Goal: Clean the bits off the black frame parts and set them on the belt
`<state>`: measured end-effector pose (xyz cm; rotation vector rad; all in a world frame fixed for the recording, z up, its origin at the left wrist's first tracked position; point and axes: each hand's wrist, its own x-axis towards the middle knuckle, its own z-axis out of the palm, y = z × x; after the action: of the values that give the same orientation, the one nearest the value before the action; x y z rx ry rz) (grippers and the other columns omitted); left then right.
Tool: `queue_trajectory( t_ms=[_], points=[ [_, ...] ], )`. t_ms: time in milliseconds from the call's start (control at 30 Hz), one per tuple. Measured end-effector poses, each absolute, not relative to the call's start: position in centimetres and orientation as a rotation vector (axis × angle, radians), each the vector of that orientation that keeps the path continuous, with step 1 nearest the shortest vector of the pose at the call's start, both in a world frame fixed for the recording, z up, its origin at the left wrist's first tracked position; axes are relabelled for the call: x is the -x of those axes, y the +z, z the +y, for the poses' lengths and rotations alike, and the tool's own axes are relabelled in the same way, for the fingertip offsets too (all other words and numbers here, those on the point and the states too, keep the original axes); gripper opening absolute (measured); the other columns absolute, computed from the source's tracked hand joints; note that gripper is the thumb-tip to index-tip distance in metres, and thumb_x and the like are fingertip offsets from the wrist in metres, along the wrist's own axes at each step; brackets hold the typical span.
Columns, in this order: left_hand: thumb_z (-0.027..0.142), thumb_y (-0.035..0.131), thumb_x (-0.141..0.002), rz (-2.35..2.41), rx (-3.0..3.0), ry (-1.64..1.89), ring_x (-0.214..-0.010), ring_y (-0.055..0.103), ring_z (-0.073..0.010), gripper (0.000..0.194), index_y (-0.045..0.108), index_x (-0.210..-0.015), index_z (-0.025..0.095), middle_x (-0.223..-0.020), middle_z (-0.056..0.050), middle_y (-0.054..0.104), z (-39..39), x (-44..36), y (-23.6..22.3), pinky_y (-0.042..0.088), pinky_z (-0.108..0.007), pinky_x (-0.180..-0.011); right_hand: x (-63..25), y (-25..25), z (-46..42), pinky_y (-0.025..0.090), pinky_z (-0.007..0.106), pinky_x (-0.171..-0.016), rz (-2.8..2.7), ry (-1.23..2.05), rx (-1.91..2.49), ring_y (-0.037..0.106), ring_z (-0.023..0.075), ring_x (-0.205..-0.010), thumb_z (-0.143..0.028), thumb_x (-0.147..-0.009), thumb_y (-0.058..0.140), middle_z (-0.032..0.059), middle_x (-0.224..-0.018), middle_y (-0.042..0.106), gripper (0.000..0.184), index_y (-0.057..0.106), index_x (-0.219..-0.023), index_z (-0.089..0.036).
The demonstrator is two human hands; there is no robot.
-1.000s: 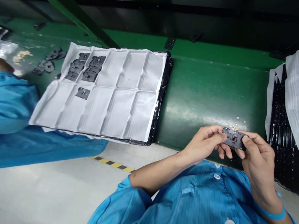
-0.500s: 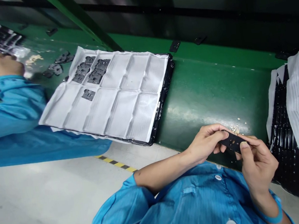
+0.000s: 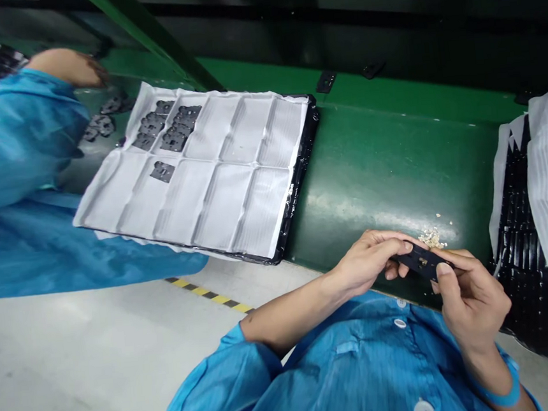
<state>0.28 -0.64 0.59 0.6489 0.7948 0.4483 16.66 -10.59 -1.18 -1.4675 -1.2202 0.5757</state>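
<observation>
Both hands grip one flat black plate [image 3: 420, 261] with small holes and brassy spots, held over the near edge of the green bench. Its left end is pinched between thumb and fingers of my left hand [image 3: 372, 257]. My right hand [image 3: 471, 294] holds the right end, thumb on top. Just behind the plate lies a small heap of pale crumbs [image 3: 433, 239] on the green bench [image 3: 391, 176]. Parts of my fingers are hidden under the plate.
Left of my hands sits a black tray covered by a white liner [image 3: 229, 129], several dark parts [image 3: 181, 127] on it. Stacked black trays [image 3: 521, 241] stand at the right. A co-worker's blue sleeve [image 3: 19, 144] reaches in at far left. A green post [image 3: 154, 37] rises behind.
The plate has tilted slightly and shifted a little left in my hands. More of the pale crumbs show. The co-worker's hand has moved right and farther back over the bench.
</observation>
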Motion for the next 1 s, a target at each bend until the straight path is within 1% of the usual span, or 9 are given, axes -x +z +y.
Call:
queue_trajectory(
  t_ms=[133,300,433,500,600,700,767,933,1000],
  points=[
    [0.040,0.069,-0.085,0.834,-0.727,0.437,-0.052,0.050,-0.0077,0.039,0.084,-0.103,0.008,-0.064,-0.002,0.064,-0.7,-0.1,1.0,0.035,-0.019,-0.049,-16.4,-0.7,-10.6,0.050,0.027,-0.048,-1.120,0.664,1.508,0.061,0.0127,-0.055,-0.023,-0.102,0.071,0.0051,-0.090,0.077,0.014,0.083,-0.110,-0.020],
    [0.039,0.064,-0.087,0.892,-0.827,0.473,-0.046,0.045,-0.0061,0.037,0.085,-0.097,0.010,-0.057,0.001,0.059,-0.8,-0.2,1.2,0.034,-0.019,-0.048,-16.3,-0.8,-10.8,0.050,0.027,-0.050,-1.155,0.653,1.515,0.064,0.0129,-0.058,-0.020,-0.102,0.071,0.0051,-0.096,0.078,0.016,0.083,-0.113,-0.022],
    [0.038,0.065,-0.086,0.913,-0.823,0.504,-0.046,0.044,-0.0063,0.034,0.084,-0.094,0.011,-0.054,0.001,0.058,-1.0,-0.2,0.8,0.032,-0.019,-0.048,-16.3,-0.9,-10.9,0.051,0.027,-0.052,-1.180,0.636,1.537,0.066,0.0138,-0.060,-0.022,-0.101,0.073,0.0058,-0.099,0.079,0.015,0.084,-0.111,-0.022],
    [0.039,0.067,-0.086,0.892,-0.774,0.497,-0.047,0.045,-0.0066,0.034,0.083,-0.096,0.011,-0.055,0.001,0.058,-1.1,-0.2,0.7,0.032,-0.019,-0.047,-16.3,-0.7,-10.8,0.050,0.026,-0.050,-1.100,0.709,1.544,0.063,0.0123,-0.056,-0.025,-0.101,0.074,0.0044,-0.091,0.078,0.014,0.084,-0.110,-0.022],
    [0.045,0.072,-0.088,0.802,-0.684,0.463,-0.049,0.051,-0.0074,0.039,0.080,-0.102,0.010,-0.061,0.000,0.063,-1.1,-0.1,0.6,0.035,-0.020,-0.048,-16.5,-0.5,-10.4,0.047,0.023,-0.047,-0.903,0.911,1.536,0.058,0.0114,-0.050,-0.034,-0.102,0.074,0.0008,-0.073,0.070,0.019,0.083,-0.108,-0.019],
    [0.044,0.078,-0.088,0.733,-0.645,0.458,-0.051,0.054,-0.0083,0.038,0.076,-0.104,0.010,-0.063,-0.001,0.066,-1.0,0.0,0.6,0.039,-0.020,-0.051,-16.8,-0.7,-9.9,0.043,0.022,-0.045,-0.766,1.067,1.473,0.055,0.0106,-0.049,-0.039,-0.101,0.075,0.0002,-0.070,0.068,0.023,0.082,-0.105,-0.018],
    [0.044,0.081,-0.087,0.729,-0.651,0.466,-0.052,0.056,-0.0089,0.037,0.073,-0.103,0.012,-0.063,0.000,0.066,-1.0,0.0,0.5,0.040,-0.020,-0.052,-16.9,-0.9,-9.7,0.042,0.022,-0.046,-0.728,1.085,1.438,0.053,0.0101,-0.049,-0.040,-0.100,0.076,0.0000,-0.069,0.067,0.024,0.082,-0.103,-0.018],
    [0.056,0.087,-0.084,0.803,-0.746,0.437,-0.051,0.053,-0.0075,0.048,0.061,-0.092,0.016,-0.064,0.001,0.068,-1.3,0.3,0.9,0.039,-0.020,-0.053,-15.9,-1.3,-9.7,0.043,0.023,-0.047,-0.722,1.001,1.465,0.053,0.0113,-0.049,-0.047,-0.103,0.071,-0.0017,-0.064,0.063,0.030,0.080,-0.101,-0.018],
    [0.056,0.091,-0.081,0.879,-0.814,0.436,-0.052,0.053,-0.0079,0.051,0.060,-0.089,0.017,-0.063,0.001,0.067,-0.5,0.7,1.5,0.040,-0.020,-0.055,-15.3,-1.4,-9.4,0.045,0.023,-0.048,-0.734,0.972,1.459,0.056,0.0121,-0.049,-0.049,-0.105,0.068,-0.0019,-0.064,0.063,0.033,0.078,-0.102,-0.017]
  ],
)
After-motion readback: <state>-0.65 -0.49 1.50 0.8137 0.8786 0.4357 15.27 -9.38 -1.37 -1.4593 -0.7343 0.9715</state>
